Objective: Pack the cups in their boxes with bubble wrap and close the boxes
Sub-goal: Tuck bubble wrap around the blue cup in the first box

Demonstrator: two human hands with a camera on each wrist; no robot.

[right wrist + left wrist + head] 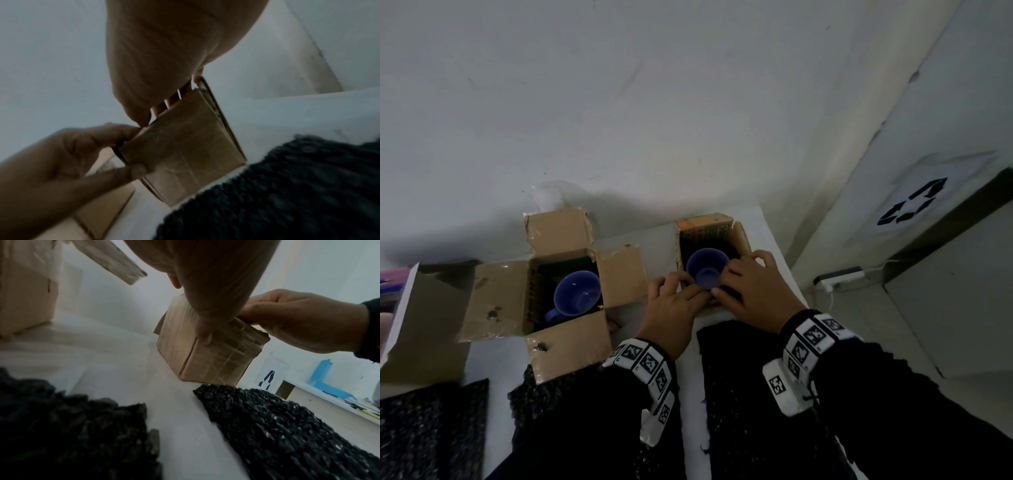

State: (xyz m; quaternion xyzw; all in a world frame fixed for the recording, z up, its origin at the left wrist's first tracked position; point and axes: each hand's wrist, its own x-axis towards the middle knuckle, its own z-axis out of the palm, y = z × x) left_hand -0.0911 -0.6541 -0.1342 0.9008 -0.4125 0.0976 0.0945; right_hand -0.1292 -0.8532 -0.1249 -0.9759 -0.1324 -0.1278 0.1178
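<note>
A small cardboard box (739, 236) stands at the table's far right with a blue cup (707, 267) upright inside it, dark material round the cup. My left hand (674, 298) pinches the box's near left corner, thumb on the outside wall (205, 361). My right hand (753, 284) grips the near right rim, fingers curled over the edge (185, 154). To the left, a larger box (500, 294) lies with all flaps spread and a second blue cup (577, 294) in it. Black bubble wrap sheets (756, 394) (585, 411) lie in front of the boxes.
A white wall runs close behind the white table (767, 233). Another cardboard piece (421, 325) and a third black sheet (431, 428) are at the far left. Off the table's right edge sit a power strip (839, 275) and a cabinet with a recycling sign (914, 205).
</note>
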